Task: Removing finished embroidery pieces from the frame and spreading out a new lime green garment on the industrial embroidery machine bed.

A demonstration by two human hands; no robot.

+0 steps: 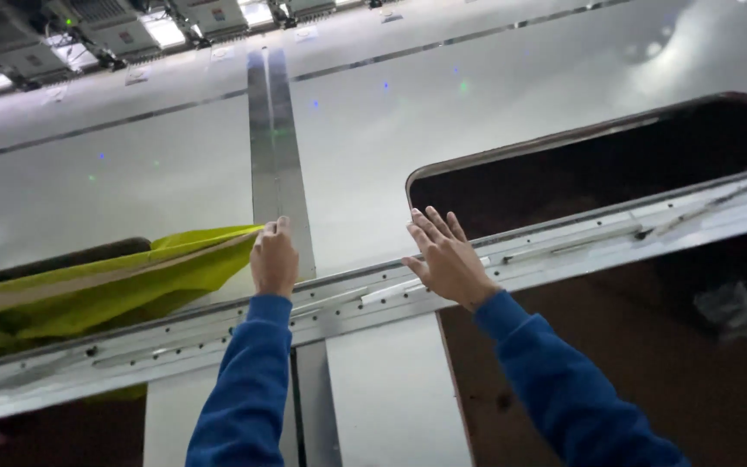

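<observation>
I look up at a glossy white panelled wall [373, 121] with two dark rounded windows. My left hand [274, 258] is closed on the right end of a yellow-green cloth [123, 281] that lies across the left window. My right hand [444, 255] is flat, fingers spread, against the lower left corner of the right window [590, 173] and the wall beside it. Both arms wear blue sleeves. A silver metal rail [564, 246] runs slantwise across the wall just below both hands.
A vertical silver strip [274, 138] divides the wall between the windows. Ceiling lights and grey ducts [88, 35] show at the top left. Below the rail the right window continues, dark brown, with a pale crumpled shape [737, 307] behind it.
</observation>
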